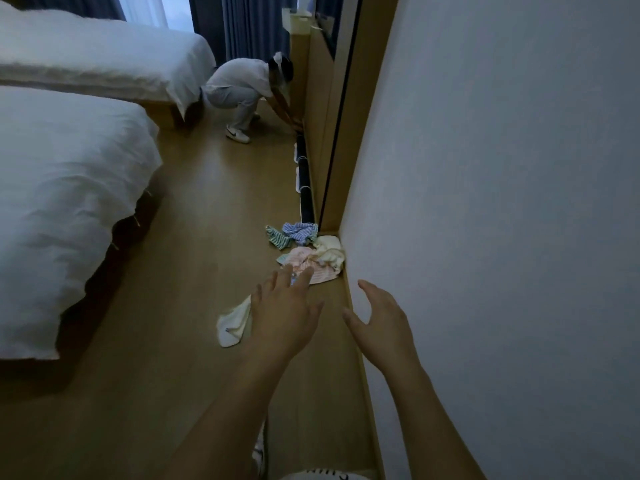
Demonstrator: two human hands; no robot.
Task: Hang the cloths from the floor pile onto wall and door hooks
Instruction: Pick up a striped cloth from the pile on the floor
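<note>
Both hands reach out empty with fingers spread: left hand hangs over the lone cream cloth, right hand nearer the wall; cloth pile lies just beyond.

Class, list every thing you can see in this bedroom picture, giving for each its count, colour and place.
Beds: two, white, left.
Curtains: dark blue, far end.
Crouching person: one, in white, far floor by the wall.
Cloth pile: striped, pink and cream, floor at the wall corner.
Single cloth: one, cream, floor beside the left hand.
Wall: white, right.
Left hand: open, reaching toward the pile.
Right hand: open, near the wall.
</note>
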